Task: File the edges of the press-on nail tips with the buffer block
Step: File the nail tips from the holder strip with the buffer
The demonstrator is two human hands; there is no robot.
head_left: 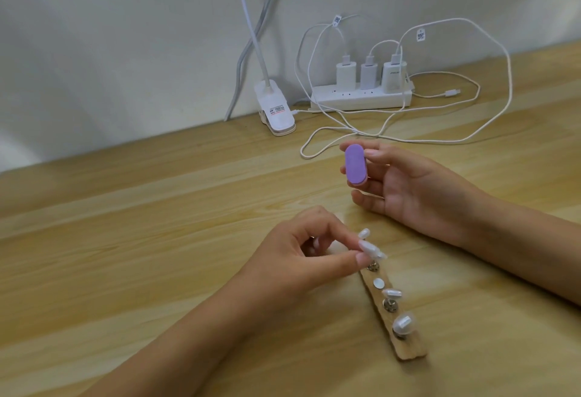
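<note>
Head view (sole view).

Item: purple buffer block (355,164), oval-faced; held clear of the wooden table (157,239) in the right hand (408,186); clamped between the thumb and the fingertips, broad face turned toward the camera; well apart from every tip.

Item: press-on nail tip (372,250), pearly white; pinched between thumb and forefinger of the left hand (295,255), the other fingers curled inward; located directly above a metal stud (373,267) at the far end of the wooden holder strip (408,349); whether it is seated on the stud or lifted off cannot be told.

Item: two mounted tips (403,324) toward the near end of the strip; one bare metal disc (379,283) between them and the pinched tip; a further tip (458,233) just beyond, its mount hidden.

Background: white power strip (361,99) with three chargers; looped cables (503,107); lamp clip (275,114) at the wall.

Step judged: positioning ahead of filing; one tip is steadied, the block not yet applied.

Next move judged: the block is to be brought down and across to the pinched tip; a face is to be laid against the tip's side edge; light strokes are called for, the pinch being kept firm so that the tip is not knocked loose.
</note>
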